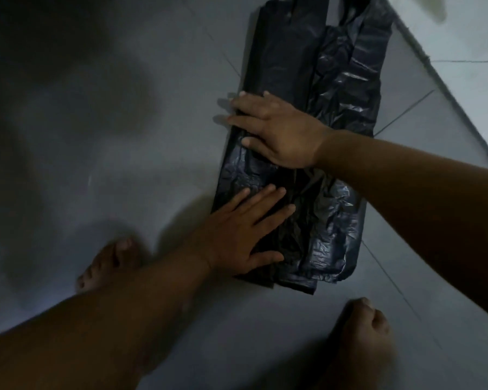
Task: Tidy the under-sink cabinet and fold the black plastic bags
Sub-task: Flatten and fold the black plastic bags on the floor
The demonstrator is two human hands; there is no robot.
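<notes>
Here a long, flattened stack of crinkled black plastic bags lies on the pale grey tiled floor, running from near the person's feet toward the top of the view, its handle loops at the far end. The smoother half of the stack lies on the left, and a more wrinkled, shiny layer shows along its right side. The left hand rests flat on the near end of the bags, fingers straight and spread, pressing the plastic down. The right hand lies palm down across the middle of the stack, fingers straight and reaching to its left edge. Two bare feet stand on the floor, one left of the stack, the other just below its near end.
</notes>
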